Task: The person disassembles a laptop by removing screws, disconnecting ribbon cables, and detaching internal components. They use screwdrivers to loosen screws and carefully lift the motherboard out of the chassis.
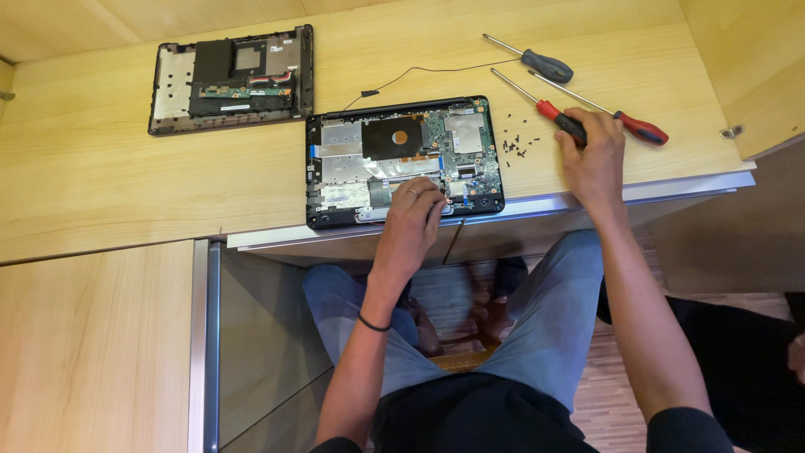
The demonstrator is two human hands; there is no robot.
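An opened laptop base [402,155] with its green circuit board exposed lies at the front edge of the wooden desk [101,184]. My left hand [415,220] rests on the base's near edge, fingers curled onto the parts there; a ring shows on one finger. My right hand [594,149] lies to the right of the base, fingers closed over the black-and-red handle of a screwdriver [553,115] that lies on the desk. A scatter of small black screws [518,144] sits between the base and that hand.
A removed laptop cover [231,80] lies at the back left. Two more screwdrivers, one grey-handled [545,64] and one red-handled [641,128], lie at the back right. A thin black wire [419,71] trails behind the base. A cabinet door [746,67] stands at right.
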